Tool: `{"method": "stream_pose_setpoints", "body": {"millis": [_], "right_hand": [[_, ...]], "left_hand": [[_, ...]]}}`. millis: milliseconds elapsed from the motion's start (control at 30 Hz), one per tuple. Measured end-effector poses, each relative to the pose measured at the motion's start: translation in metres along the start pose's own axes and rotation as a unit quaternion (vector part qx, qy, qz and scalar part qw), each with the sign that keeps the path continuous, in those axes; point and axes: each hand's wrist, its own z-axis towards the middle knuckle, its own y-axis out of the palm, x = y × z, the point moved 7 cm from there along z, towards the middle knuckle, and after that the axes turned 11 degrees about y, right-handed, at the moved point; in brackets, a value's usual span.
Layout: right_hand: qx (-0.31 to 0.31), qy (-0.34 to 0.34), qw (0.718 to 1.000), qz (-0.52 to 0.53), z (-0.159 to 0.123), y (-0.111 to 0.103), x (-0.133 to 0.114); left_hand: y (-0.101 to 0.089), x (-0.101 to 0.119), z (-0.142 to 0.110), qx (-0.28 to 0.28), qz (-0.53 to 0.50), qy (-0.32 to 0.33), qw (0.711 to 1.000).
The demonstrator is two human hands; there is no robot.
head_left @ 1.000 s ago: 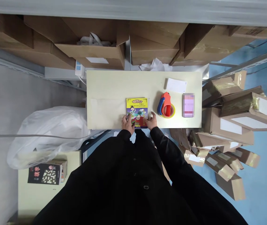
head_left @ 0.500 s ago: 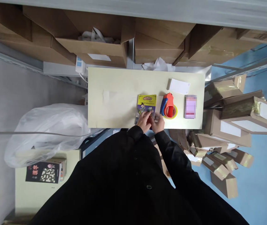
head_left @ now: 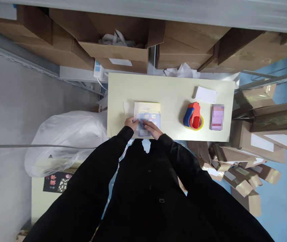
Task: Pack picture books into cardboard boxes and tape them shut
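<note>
My right hand (head_left: 153,129) lay with fingers extended on a book (head_left: 151,116) under a translucent sheet (head_left: 136,108), near the worktop's (head_left: 170,92) front edge. My left hand (head_left: 131,124) touched the sheet's left side, its grip unclear. A red-and-blue tape dispenser (head_left: 194,115) stood to the right, below white slips (head_left: 206,95).

Both forearms angled inward, left hand (head_left: 131,123) and right hand (head_left: 153,129) close together, right fingers (head_left: 147,124) extended

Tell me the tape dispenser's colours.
The tape dispenser is red and blue, loaded with a yellowish roll; it shows best in the head view.
</note>
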Motion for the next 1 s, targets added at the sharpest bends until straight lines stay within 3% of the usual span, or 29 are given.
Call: {"method": "stream_pose_setpoints", "body": {"millis": [133, 233, 300, 367, 400, 467, 533, 600, 667, 733, 900, 1000], "right_hand": [[0.016, 0.05, 0.998, 0.031, 0.012, 0.006, 0.018], [0.031, 0.05, 0.998, 0.032, 0.016, 0.008, 0.025], [0.036, 0.034, 0.998, 0.024, 0.016, 0.009, 0.024], [0.046, 0.007, 0.999, 0.005, 0.013, 0.006, 0.022], [0.073, -0.007, 0.997, -0.011, 0.01, 0.0, 0.021], [0.189, -0.018, 0.981, -0.05, 0.001, -0.021, 0.023], [0.319, 0.015, 0.945, -0.066, -0.01, -0.045, 0.032], [0.364, 0.072, 0.928, -0.026, -0.014, -0.058, 0.047], [0.327, 0.106, 0.938, 0.048, -0.01, -0.062, 0.057], [0.27, 0.097, 0.951, 0.113, -0.008, -0.064, 0.054], [0.165, 0.002, 0.977, 0.134, -0.018, -0.072, 0.002], [0.119, -0.017, 0.99, 0.077, -0.016, -0.046, -0.029]], "left_hand": [[-0.009, -0.019, 0.008, 0.028, 0.039, 0.009, 0.999], [-0.026, -0.001, -0.002, 0.108, 0.137, 0.092, 0.98], [-0.02, 0.017, -0.011, 0.081, 0.168, 0.174, 0.967], [0.001, 0.024, -0.019, -0.004, 0.154, 0.209, 0.966], [0.011, 0.022, -0.021, -0.033, 0.143, 0.197, 0.969], [0.022, 0.013, -0.023, -0.034, 0.127, 0.143, 0.981], [0.027, 0.004, -0.022, -0.015, 0.102, 0.103, 0.989], [0.03, -0.004, -0.018, -0.011, 0.053, 0.073, 0.996], [0.03, -0.01, -0.013, -0.002, 0.008, 0.033, 0.999], [0.032, -0.011, -0.009, 0.005, -0.041, -0.001, 0.999], [0.052, 0.01, 0.004, -0.044, -0.164, 0.001, 0.985], [0.039, 0.016, 0.009, -0.031, -0.15, 0.005, 0.988]]}}
